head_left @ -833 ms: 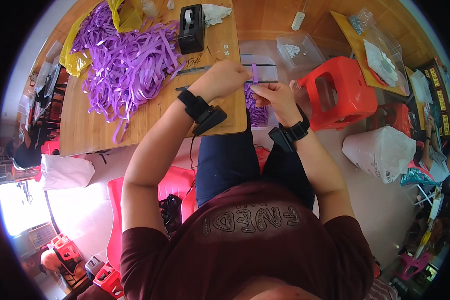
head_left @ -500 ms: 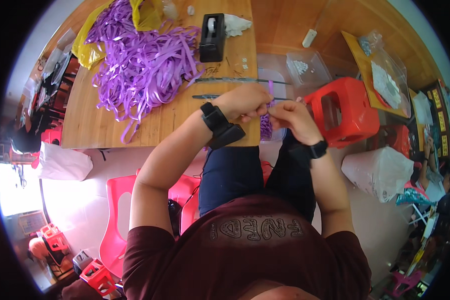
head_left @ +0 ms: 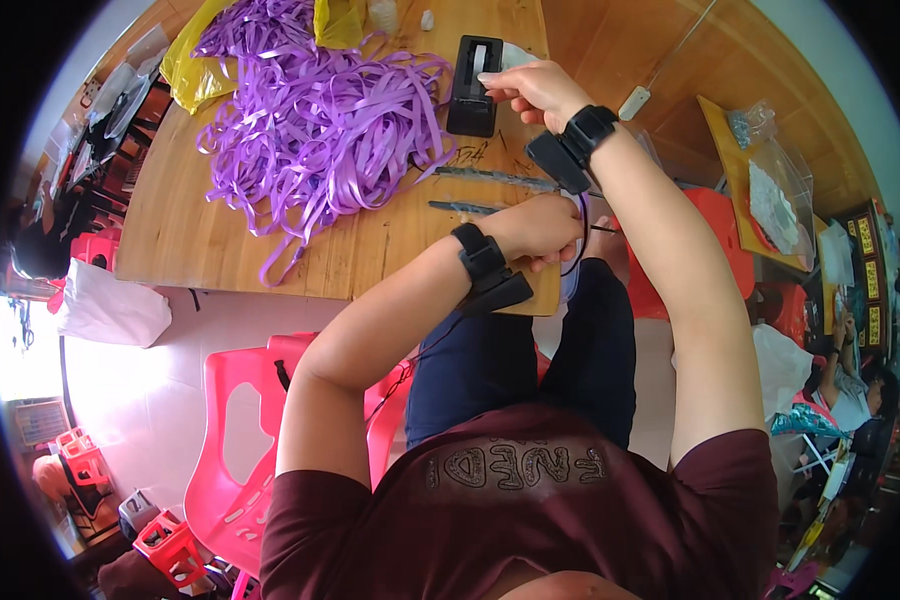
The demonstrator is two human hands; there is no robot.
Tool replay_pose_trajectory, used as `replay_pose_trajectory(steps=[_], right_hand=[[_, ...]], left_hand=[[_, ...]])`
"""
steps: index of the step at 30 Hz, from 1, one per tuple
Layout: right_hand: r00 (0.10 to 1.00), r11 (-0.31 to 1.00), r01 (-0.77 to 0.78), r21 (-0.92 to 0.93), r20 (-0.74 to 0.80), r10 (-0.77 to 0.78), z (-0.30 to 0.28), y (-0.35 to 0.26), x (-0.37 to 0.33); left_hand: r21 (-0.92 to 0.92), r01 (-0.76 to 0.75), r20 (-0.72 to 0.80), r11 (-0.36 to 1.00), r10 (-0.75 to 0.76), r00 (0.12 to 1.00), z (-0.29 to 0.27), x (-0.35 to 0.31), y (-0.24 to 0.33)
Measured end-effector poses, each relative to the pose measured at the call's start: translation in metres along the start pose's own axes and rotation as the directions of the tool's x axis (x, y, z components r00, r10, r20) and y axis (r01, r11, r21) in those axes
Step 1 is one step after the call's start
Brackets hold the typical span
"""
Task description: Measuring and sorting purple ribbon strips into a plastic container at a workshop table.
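R hand (head_left: pixel 544 88) at tape dispenser (head_left: pixel 472 118), prob taking tape (head_left: pixel 480 57); next needs tear-off. L hand (head_left: pixel 542 227) curled; can't tell either grip.

Left arm bent wide at the elbow (head_left: pixel 325 362), forearm (head_left: pixel 395 300) slanting up and inward, left hand (head_left: pixel 548 228) low and palm down, back and knuckles uppermost, fingers curled beneath so that their grip is hidden. Right arm (head_left: pixel 695 285) reaches much farther forward, elbow only slightly bent, the forearm angling up and across toward the person's left; right hand (head_left: pixel 535 88) stands ahead of the other, well apart, thumb and forefinger pointing left and close together, remaining fingers folded, contact at the tips too small to tell.
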State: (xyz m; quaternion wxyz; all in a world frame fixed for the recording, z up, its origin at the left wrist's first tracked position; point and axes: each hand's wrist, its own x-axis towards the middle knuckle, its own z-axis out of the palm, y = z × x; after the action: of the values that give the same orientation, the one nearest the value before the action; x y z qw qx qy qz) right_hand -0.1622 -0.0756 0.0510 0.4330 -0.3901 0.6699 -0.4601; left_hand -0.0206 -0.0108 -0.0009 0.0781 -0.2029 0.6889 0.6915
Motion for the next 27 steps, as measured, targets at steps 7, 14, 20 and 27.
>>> replay_pose_trajectory(steps=[7,14,20,27], right_hand=[[0.994,0.992,-0.11,0.066,0.007,0.11,0.017,-0.012,0.006],[0.992,0.936,-0.032,0.351,0.126,-0.014,0.015,-0.008,-0.012],[0.966,0.929,-0.177,0.324,0.236,0.101,0.025,-0.001,-0.044],[0.929,0.9,-0.352,0.256,0.216,0.302,0.03,0.026,-0.03]], left_hand=[[0.077,-0.046,0.022,0.996,0.045,0.999,-0.002,-0.01,0.005],[0.096,-0.001,0.004,0.995,0.0,1.0,-0.002,-0.012,0.006],[0.017,0.017,-0.009,1.0,-0.017,1.0,-0.002,-0.016,0.004],[-0.001,-0.066,0.036,0.998,0.066,0.997,0.0,-0.008,-0.009]])
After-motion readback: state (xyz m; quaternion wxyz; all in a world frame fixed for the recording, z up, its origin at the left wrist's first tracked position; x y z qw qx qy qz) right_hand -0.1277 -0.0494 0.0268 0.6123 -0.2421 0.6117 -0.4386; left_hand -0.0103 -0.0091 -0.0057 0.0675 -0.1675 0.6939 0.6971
